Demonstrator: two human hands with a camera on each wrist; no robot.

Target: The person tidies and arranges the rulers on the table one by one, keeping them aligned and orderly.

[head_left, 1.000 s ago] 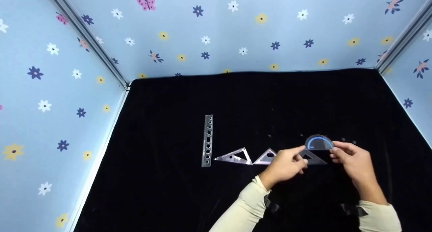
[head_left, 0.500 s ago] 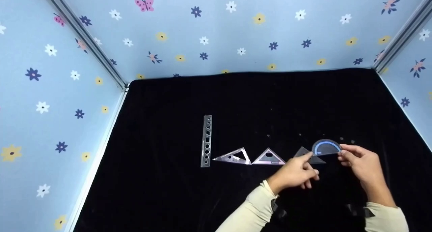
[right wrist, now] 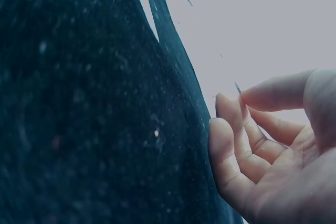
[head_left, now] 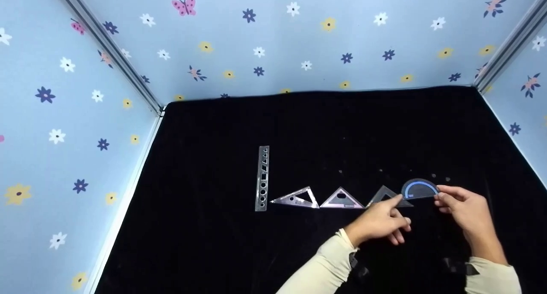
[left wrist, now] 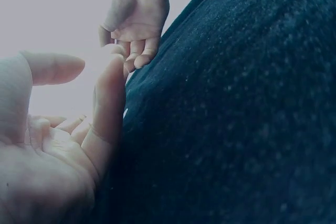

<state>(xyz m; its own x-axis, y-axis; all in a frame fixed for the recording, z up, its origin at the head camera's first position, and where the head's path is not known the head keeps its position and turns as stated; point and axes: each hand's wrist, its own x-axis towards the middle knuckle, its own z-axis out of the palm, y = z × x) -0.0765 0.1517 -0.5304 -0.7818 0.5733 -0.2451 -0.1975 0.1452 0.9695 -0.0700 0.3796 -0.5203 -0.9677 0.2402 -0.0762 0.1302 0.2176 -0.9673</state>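
In the head view a clear protractor (head_left: 420, 184) with a blue arc is held flat edge toward me. My right hand (head_left: 468, 208) pinches its right corner between thumb and fingers; the right wrist view shows that hand (right wrist: 268, 166) near the thin edge. The extended index finger of my left hand (head_left: 380, 221) touches the left corner, its thumb apart in the left wrist view. Partly under the left fingers lies a clear set square (head_left: 376, 196). To its left come a pink-marked set square (head_left: 342, 206) and a narrower set square (head_left: 314, 198).
A clear stencil ruler (head_left: 258, 178) with cut-out shapes lies upright at the row's left end. Black cloth (head_left: 205, 157) covers the table. Flowered panels (head_left: 299, 37) stand at the back and both sides. Several small specks (head_left: 433, 175) lie behind the protractor.
Both hands have carried the protractor right and a little nearer to me. The pink-marked set square, earlier partly covered by the left hand, is now fully visible. The ruler and set squares stay put.
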